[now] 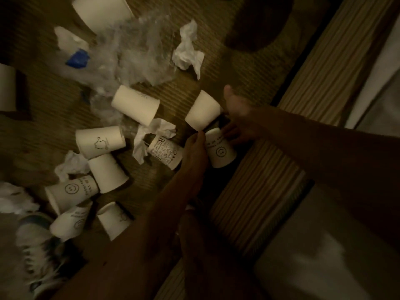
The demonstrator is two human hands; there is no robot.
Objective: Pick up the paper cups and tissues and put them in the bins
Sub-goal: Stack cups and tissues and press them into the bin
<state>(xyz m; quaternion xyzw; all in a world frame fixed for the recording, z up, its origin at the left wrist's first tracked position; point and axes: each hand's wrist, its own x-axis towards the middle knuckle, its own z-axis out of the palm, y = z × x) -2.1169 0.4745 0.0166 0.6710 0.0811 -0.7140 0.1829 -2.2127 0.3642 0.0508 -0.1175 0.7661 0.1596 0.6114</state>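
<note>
Several white paper cups lie on their sides on the brown ribbed floor (pixel 216 61). My right hand (pixel 239 118) reaches in from the right and grips the narrow end of a plain cup (pixel 202 111), thumb up beside it. Its lower fingers touch a smiley-face cup (pixel 219 151). My left hand (pixel 194 150) comes from the bottom and curls against that smiley-face cup's left side. A printed cup (pixel 164 153) lies just left of it. Crumpled tissues lie at the top centre (pixel 188 48), in the middle (pixel 151 135) and at the left (pixel 71 164).
More cups lie at the left (pixel 99 141) (pixel 108 172) (pixel 69 191) and centre (pixel 135 105). Clear crumpled plastic (pixel 134 53) with a blue scrap (pixel 78 58) sits up left. A dark round shape (pixel 259 24) is at the top. Slatted wooden boards (pixel 303 87) run along the right.
</note>
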